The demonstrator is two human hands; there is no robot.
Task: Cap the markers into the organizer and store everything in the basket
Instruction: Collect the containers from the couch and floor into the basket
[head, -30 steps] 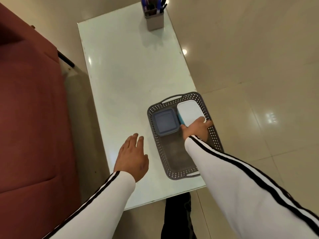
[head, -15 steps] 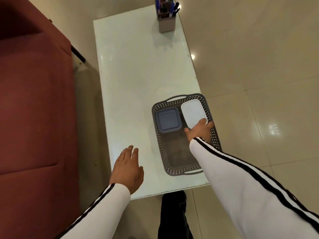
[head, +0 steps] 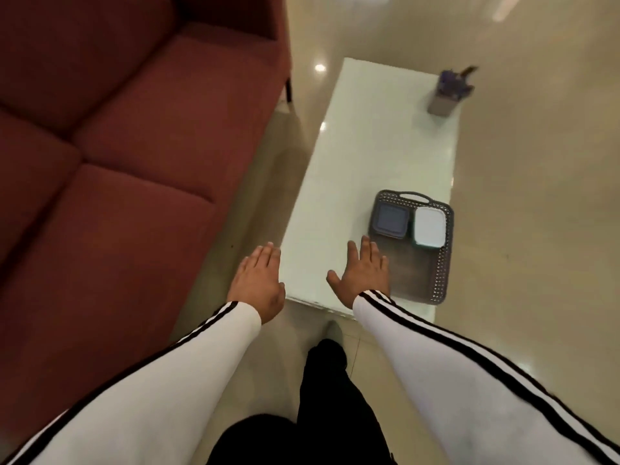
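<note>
A grey perforated basket (head: 443, 263) sits near the front right of the white table (head: 369, 156). Inside it lie a dark lidded box (head: 391, 220) and a white lidded box (head: 429, 226), side by side at the far end. A grey organizer (head: 446, 99) holding several markers stands at the table's far right corner, blurred. My right hand (head: 364, 271) is flat and empty, fingers spread, at the basket's near left corner. My left hand (head: 258, 283) is open and empty beside the table's left front corner.
A dark red sofa (head: 110, 169) fills the left side, with a narrow gap of floor between it and the table. Shiny beige floor tiles (head: 536, 213) lie to the right. My dark trouser leg (head: 328, 380) is below the table's near edge.
My right hand has let go of the white box and drawn back to the basket's near left corner. My left hand slid off toward the table's left corner. The view swung left and pulled back.
</note>
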